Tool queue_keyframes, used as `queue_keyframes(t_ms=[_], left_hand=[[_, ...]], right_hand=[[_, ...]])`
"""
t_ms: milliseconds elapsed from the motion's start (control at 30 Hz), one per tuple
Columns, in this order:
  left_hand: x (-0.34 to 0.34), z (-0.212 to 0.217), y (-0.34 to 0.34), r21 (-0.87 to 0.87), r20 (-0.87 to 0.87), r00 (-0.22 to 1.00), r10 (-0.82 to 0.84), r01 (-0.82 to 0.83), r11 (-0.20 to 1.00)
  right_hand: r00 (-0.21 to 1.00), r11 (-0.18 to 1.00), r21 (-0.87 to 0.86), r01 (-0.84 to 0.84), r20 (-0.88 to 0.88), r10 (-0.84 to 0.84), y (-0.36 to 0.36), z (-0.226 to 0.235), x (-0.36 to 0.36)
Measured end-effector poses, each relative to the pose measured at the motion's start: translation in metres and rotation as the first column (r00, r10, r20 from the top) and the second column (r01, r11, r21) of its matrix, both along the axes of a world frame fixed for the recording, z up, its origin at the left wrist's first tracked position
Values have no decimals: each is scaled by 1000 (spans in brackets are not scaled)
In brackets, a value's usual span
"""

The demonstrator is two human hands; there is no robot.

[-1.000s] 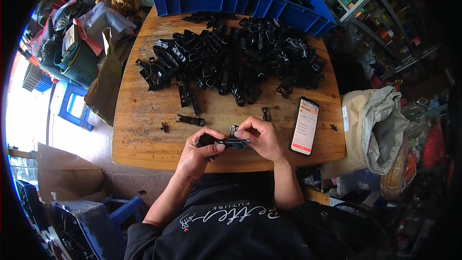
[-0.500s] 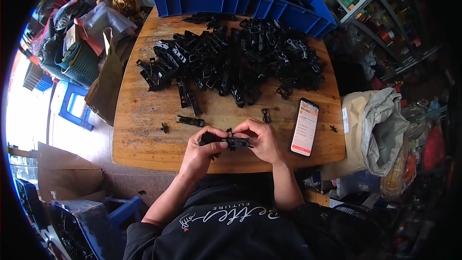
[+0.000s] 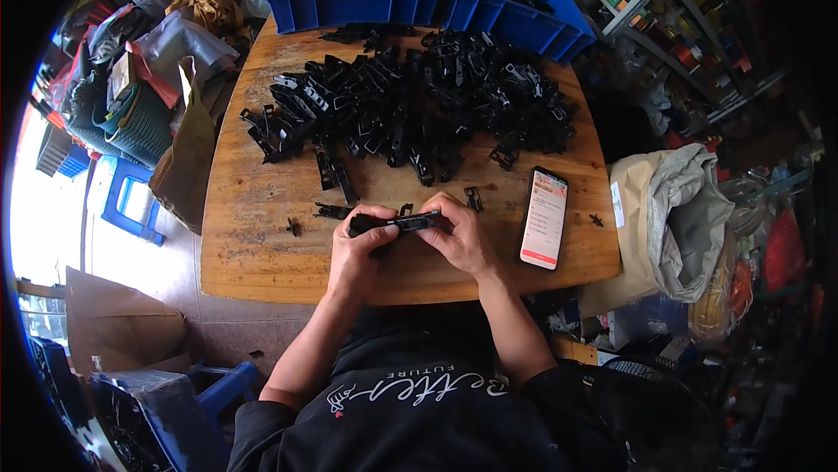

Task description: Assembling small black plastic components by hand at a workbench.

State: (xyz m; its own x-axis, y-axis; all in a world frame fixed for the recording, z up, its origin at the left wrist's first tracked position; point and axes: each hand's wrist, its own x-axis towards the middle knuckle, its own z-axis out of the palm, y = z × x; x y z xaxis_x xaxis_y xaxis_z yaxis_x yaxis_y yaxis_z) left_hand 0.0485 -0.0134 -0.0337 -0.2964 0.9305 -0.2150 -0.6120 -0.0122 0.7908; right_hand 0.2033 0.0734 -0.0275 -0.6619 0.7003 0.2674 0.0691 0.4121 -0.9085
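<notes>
A black plastic clip-like part (image 3: 408, 222) lies crosswise between my two hands above the near side of the wooden table (image 3: 262, 267). My left hand (image 3: 356, 245) is closed on its left end, thumb along the front. At the other end my right hand (image 3: 461, 238) pinches it with thumb and fingers. Parts of the piece are hidden by the fingers. Just beyond my left hand lies a loose black part (image 3: 332, 211), and past my right hand rests another small black part (image 3: 474, 199). A big heap of similar black parts (image 3: 410, 110) covers the table's far half.
Two blue bins (image 3: 353, 5) stand at the table's far edge. A lit phone (image 3: 543, 219) lies at the right, with a tiny black piece (image 3: 597, 220) beside it. Open sacks (image 3: 633, 210) flank the table's right side; a brown bag (image 3: 188, 158) leans at the left.
Both hands have moved slightly up and away from me with the black part, which they still hold. My right fingers have shifted their grip on its right end. The whole view has shifted slightly.
</notes>
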Motion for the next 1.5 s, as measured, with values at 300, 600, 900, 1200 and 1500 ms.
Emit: queue_keyframes(t_ms=[300,600,900,1200,1500], left_hand=[[-1,-1,0,38,36,999,19,-20,999],[-4,-4,4,75,2,1000,-7,7,997],[-1,0,-1,26,-166,986,-32,37,999],[-12,-9,7,-12,31,999,-32,33,999],[-4,12,35,19,43,974,-222,222,975]], right_hand=[[1000,999,23,24,18,-24,-4,-7,-6],[999,994,112,21,-32,-18,-4,-3,-9],[999,999,52,-11,51,9,-14,-3,1],[999,977,210,27,-40,-19,-12,2,0],[984,979,114,169,-79,-160,-10,2,12]])
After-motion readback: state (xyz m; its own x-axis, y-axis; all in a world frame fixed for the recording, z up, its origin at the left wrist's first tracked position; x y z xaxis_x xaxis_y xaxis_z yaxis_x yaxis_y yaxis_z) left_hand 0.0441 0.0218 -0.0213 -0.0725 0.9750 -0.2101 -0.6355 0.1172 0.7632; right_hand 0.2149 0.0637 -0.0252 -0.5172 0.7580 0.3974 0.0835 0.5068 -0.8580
